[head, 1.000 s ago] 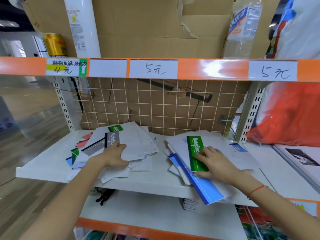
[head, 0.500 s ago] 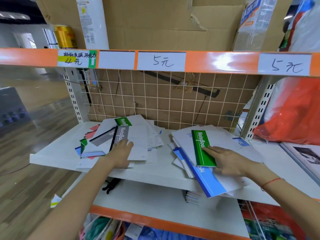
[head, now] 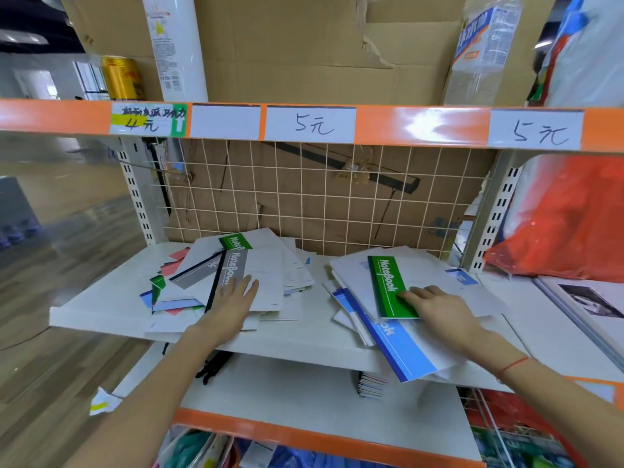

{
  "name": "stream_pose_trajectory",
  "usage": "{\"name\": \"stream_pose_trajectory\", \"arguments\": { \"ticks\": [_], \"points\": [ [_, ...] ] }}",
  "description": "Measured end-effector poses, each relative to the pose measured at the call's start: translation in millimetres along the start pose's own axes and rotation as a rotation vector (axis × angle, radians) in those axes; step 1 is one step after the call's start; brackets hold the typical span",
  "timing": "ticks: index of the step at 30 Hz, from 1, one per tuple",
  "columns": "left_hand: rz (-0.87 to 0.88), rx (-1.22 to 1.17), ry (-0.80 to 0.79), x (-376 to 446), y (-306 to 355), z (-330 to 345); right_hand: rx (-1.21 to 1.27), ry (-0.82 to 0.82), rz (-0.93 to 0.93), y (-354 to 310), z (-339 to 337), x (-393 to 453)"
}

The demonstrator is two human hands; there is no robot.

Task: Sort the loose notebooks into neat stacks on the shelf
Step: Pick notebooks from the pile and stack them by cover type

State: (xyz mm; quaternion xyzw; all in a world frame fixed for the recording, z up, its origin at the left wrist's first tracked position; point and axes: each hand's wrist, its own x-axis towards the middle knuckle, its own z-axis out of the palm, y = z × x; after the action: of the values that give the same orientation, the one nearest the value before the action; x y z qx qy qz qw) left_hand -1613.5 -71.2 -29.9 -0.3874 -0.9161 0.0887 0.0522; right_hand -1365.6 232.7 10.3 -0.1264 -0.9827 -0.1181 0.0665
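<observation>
On the white shelf (head: 101, 309), the left hand (head: 233, 298) lay flat on the grey-banded notebook (head: 250, 278), while the right hand (head: 439, 309) pressed straight fingers on the green-banded notebook (head: 388, 282).

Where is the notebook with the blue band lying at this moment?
In the head view, the blue-banded notebook lies at the bottom of the right pile, jutting over the front edge of the white shelf, just below the right hand.
</observation>
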Motion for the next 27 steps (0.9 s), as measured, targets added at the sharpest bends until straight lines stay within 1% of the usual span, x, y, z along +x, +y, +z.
{"name": "stream_pose_trajectory", "arguments": {
  "ticks": [3,6,8,12,15,17,22,27],
  "points": [
    [-0.006,0.024,0.001,-2,4,0,0.039,0.077,0.047,-7,20,-1],
    [-0.005,0.031,-0.08,-3,8,-9,-0.019,0.082,0.052,-7,23,3],
    [-0.005,0.051,-0.069,-1,12,-12,-0.055,0.094,0.062,-7,25,4],
    [0.0,0.094,0.053,-1,21,-15,-0.029,0.145,0.063,-10,29,3],
    [0.036,0.047,0.206,0,23,-19,0.021,0.199,0.048,-10,25,0],
    [0.081,0.006,0.332,1,26,-22,0.039,0.219,0.066,-7,20,-4],
    [0.218,-0.043,0.543,7,55,-47,0.025,0.284,0.11,16,14,-24],
    [0.383,-0.159,0.653,21,109,-80,0.0,0.348,0.14,57,11,-59]
  ]
}}
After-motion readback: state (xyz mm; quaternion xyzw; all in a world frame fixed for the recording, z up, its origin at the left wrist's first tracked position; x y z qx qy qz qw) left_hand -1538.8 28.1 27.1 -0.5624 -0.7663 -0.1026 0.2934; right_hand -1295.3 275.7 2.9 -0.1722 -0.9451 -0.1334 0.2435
